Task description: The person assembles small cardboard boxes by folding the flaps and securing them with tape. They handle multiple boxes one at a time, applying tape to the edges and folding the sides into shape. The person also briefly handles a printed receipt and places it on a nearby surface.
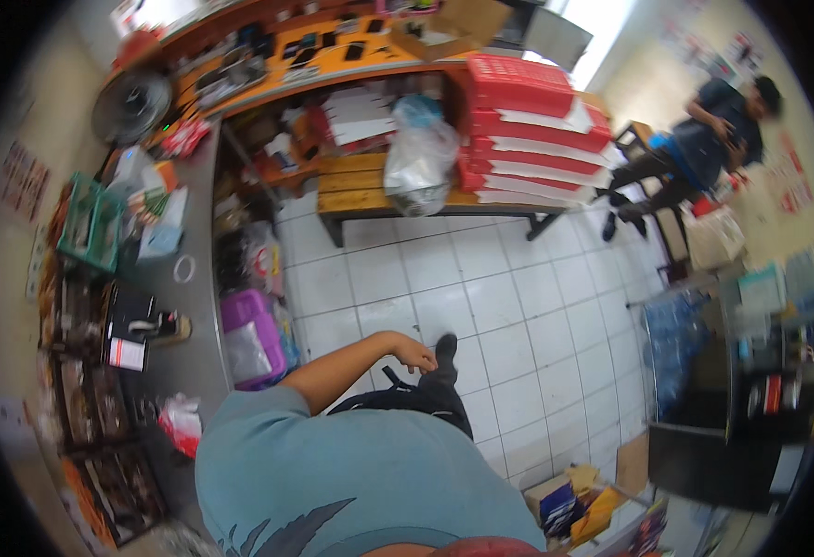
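My left hand [413, 355] hangs in front of my body, over my dark trousers [441, 392] and close to a black shoe [446, 345]. Its fingers droop loosely, slightly apart, with nothing visible in them. A short black strap [392, 376] shows just under the hand. My right hand is out of sight, hidden by or beyond my blue-grey shirt [361, 473].
Along the left runs a grey counter [180, 357] with a green basket [91, 221]; a purple bin [251, 339] stands below. Ahead, a wooden bench [351, 190] bears red boxes [523, 111] and a plastic bag [421, 158]. A person [704, 139] sits far right, near water jugs [671, 348].
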